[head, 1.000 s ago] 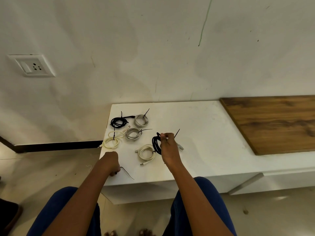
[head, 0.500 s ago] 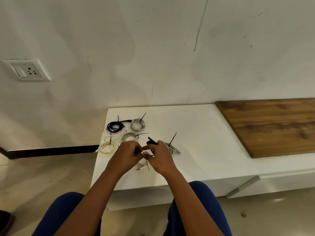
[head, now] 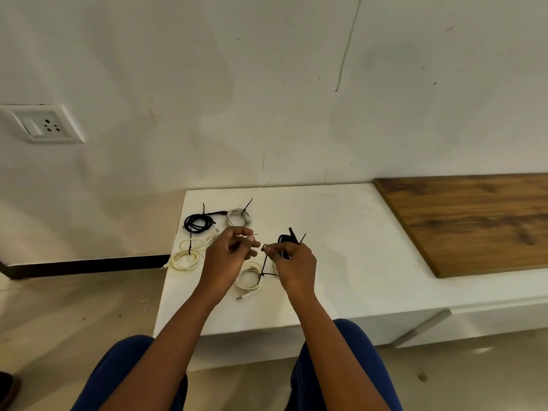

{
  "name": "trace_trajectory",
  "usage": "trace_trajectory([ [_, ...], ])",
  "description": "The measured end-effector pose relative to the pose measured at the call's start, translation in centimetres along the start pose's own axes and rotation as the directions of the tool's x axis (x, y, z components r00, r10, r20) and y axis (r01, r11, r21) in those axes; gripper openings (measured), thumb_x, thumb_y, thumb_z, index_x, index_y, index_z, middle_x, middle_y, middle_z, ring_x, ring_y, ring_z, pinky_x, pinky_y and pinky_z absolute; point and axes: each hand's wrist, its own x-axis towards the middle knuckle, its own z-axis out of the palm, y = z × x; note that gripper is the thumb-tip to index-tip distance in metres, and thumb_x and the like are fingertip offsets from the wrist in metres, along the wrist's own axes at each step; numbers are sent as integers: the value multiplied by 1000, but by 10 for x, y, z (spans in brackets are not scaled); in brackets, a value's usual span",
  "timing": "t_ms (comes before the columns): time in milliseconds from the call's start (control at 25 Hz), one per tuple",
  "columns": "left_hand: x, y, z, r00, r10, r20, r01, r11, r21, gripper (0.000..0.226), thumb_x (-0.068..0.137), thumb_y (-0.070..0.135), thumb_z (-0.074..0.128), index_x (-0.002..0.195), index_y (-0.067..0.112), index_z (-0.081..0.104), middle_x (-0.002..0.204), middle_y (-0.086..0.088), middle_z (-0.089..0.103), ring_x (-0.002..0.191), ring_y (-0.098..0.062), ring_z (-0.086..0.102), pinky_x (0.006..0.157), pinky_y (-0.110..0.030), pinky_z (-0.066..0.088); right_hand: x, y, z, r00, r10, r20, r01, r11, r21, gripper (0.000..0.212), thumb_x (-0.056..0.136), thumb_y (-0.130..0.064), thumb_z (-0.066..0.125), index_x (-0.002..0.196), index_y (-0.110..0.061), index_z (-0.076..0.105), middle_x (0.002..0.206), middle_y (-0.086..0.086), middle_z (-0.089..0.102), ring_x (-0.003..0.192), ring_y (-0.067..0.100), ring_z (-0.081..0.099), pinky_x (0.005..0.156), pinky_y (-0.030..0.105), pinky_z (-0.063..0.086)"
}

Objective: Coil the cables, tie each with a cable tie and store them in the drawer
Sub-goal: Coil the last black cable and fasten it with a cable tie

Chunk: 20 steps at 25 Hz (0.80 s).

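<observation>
Over the white low unit [head: 350,250], my right hand [head: 295,266] grips a coiled black cable [head: 285,239]. Its fingertips also pinch the top of a black cable tie [head: 262,266], which hangs down in front of a loose white coil [head: 248,280]. My left hand [head: 226,258] hovers just left of it with curled fingers. Its fingertips almost meet the tie's top end, and I cannot tell whether they touch. Three tied coils lie behind: a black one [head: 197,223], a grey one [head: 237,218] and a cream one [head: 186,257]. Another coil is mostly hidden under my left hand.
A wooden board [head: 474,221] covers the unit's right part. A drawer front with a metal handle [head: 421,329] sits below the top at the right. The wall socket [head: 44,126] is at far left. My knees in blue trousers [head: 350,345] press against the unit's front.
My left hand came up from the unit's front edge with the tie and met my right hand. The hands have now parted slightly, with the tie hanging from my right fingertips.
</observation>
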Motion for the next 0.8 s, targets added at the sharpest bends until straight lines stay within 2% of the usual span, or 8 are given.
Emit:
trace_trajectory([
  [80, -2, -2, 3, 998, -27, 50, 27, 1000, 3, 15, 86, 23, 67, 100, 24, 63, 89, 1, 72, 77, -9, 70, 71, -23, 55, -1, -4, -1, 987, 154, 50, -162, 945, 285, 3, 81, -23, 73, 83, -23, 74, 82, -10, 66, 90, 13, 58, 75, 23, 45],
  [160, -4, -4, 8, 989, -89, 119, 96, 994, -56, 26, 81, 21, 73, 105, 19, 65, 93, -4, 72, 80, -16, 71, 72, -26, 57, -2, -7, 0, 971, 220, 93, -239, 896, 375, 10, 82, -18, 71, 78, -27, 71, 81, -9, 66, 90, 16, 61, 66, 21, 46],
  [240, -4, -3, 11, 974, -160, 159, 191, 959, -209, 30, 80, 12, 73, 108, 9, 65, 91, -10, 73, 78, -20, 73, 67, -23, 57, -2, -8, 1, 964, 242, 107, -265, 880, 395, 9, 83, -17, 69, 80, -25, 70, 85, -2, 67, 93, 20, 62, 62, 20, 46],
  [320, -3, 0, 11, 964, -200, 177, 247, 918, -311, 31, 78, 5, 72, 108, 4, 66, 86, -13, 74, 75, -20, 73, 64, -20, 56, -2, -9, 1, 958, 255, 131, -286, 860, 422, 6, 83, -19, 69, 80, -24, 70, 85, 0, 67, 95, 20, 61, 68, 22, 46],
  [440, -3, 2, 10, 966, -191, 176, 242, 909, -340, 27, 78, 2, 72, 105, 4, 69, 78, -11, 74, 72, -18, 72, 62, -18, 55, -3, -11, 0, 952, 261, 158, -306, 832, 462, 3, 84, -22, 68, 82, -23, 70, 89, 4, 66, 89, 17, 58, 68, 20, 44],
  [560, -6, 3, 11, 964, -197, 182, 248, 910, -333, 24, 79, 2, 71, 102, 9, 70, 74, -9, 73, 73, -18, 72, 62, -19, 55, -3, -13, 0, 959, 247, 141, -284, 825, 488, 3, 86, -25, 67, 85, -23, 69, 87, -2, 65, 87, 13, 57, 66, 19, 42],
  [680, -6, 4, 11, 950, -240, 200, 298, 888, -350, 20, 81, 4, 69, 100, 9, 72, 76, -7, 73, 73, -15, 72, 62, -17, 54, -1, -15, -1, 974, 207, 90, -223, 831, 509, 3, 86, -25, 66, 85, -23, 68, 81, -8, 61, 90, 13, 57, 71, 18, 43],
  [800, -5, 6, 10, 934, -292, 207, 354, 838, -414, 13, 82, 6, 68, 95, 7, 73, 80, -9, 74, 72, -14, 71, 62, -19, 55, -3, -15, 1, 984, 148, 103, -180, 858, 481, 4, 88, -26, 65, 84, -25, 67, 77, -8, 60, 89, 15, 56, 73, 19, 44],
])
